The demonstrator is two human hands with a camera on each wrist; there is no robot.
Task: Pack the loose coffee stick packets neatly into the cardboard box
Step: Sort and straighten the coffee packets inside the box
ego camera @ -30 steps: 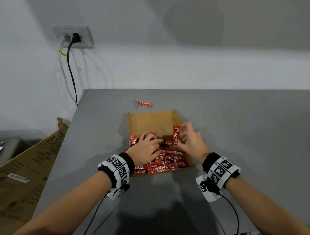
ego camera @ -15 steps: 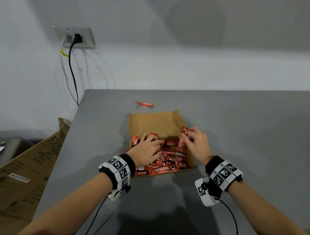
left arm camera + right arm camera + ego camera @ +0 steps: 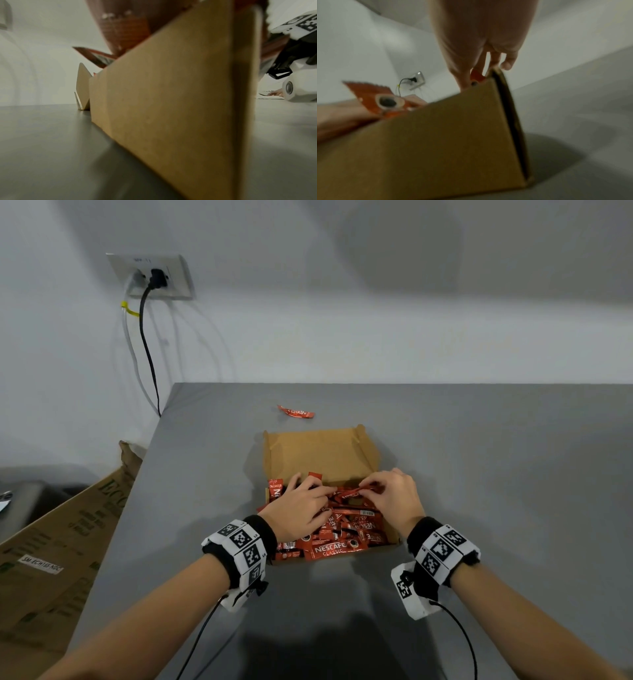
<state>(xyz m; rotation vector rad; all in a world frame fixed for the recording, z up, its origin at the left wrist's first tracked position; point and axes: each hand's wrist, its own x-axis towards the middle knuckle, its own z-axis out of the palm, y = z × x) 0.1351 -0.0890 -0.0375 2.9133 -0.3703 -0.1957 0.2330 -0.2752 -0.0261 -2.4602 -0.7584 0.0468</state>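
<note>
Coffee stick packets (image 3: 337, 529): red Nescafé Classic sticks are lying jumbled in the near half of the box, some overlapping, one at the near edge showing its label.
Held packet (image 3: 358, 492): one red stick is lying flat across the pile, pinched at its right end.
Stray packet (image 3: 296, 412): a single stick is lying on the table just beyond the box's far wall.
Cardboard box (image 3: 320, 450): the open brown box is sitting on the table, its far half showing bare floor.
Right hand (image 3: 397, 499): it is reaching in over the right wall, thumb and fingertips closed on the held packet.
Left hand (image 3: 298, 506): it is resting palm-down on the pile, fingers stretched out fairly straight and gripping nothing.
Table (image 3: 496, 474): the grey top is carrying the box and both forearms.
Wrist bands (image 3: 241, 546): both wrists are wearing black bands with black-and-white marker blocks.
Wall socket (image 3: 152, 277): a black plug is sitting in it, left of the table.
Large carton (image 3: 51, 542): it is leaning below the table's left edge.
</note>
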